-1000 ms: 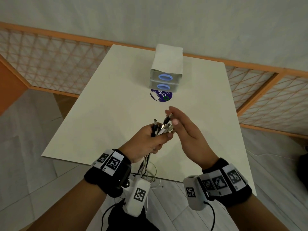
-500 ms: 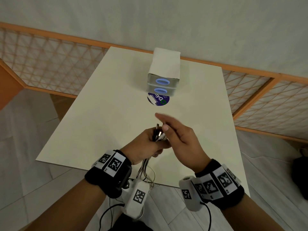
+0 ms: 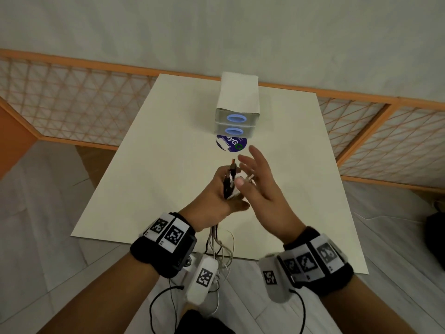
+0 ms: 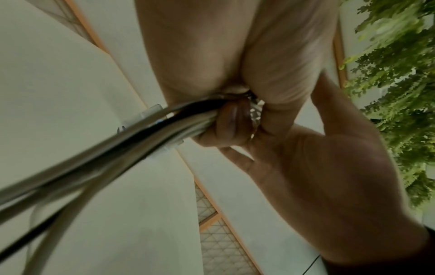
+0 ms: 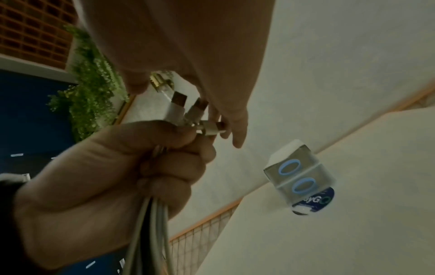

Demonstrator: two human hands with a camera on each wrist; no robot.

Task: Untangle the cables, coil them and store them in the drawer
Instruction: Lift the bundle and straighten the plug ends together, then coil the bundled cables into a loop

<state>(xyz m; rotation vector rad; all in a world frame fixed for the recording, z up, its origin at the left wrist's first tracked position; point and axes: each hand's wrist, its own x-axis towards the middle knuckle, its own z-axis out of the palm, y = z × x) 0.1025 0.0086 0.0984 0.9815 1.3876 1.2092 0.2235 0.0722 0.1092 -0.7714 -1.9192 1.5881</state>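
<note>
My left hand (image 3: 222,191) grips a bundle of black and white cables (image 3: 230,179) in its fist above the near half of the white table (image 3: 156,165). Their plugs (image 5: 179,104) stick up out of the fist, and the loose lengths (image 3: 218,244) hang down past the table's near edge. My right hand (image 3: 249,171) is just right of the plugs with straight, spread fingers; its fingertips (image 5: 235,122) touch a white plug (image 5: 210,129). The white drawer unit (image 3: 237,104) stands at the far middle, both drawers with blue ring handles (image 3: 237,118) closed.
A round blue sticker (image 3: 231,143) lies on the table just in front of the drawer unit. An orange-framed lattice fence (image 3: 72,100) runs behind and beside the table. Grey floor (image 3: 36,201) surrounds it, and a dark object (image 3: 435,239) sits at the right.
My right hand, bent over the plugs a moment ago, has spread its fingers and shifted slightly right and away. The left hand keeps its grip on the bundle.
</note>
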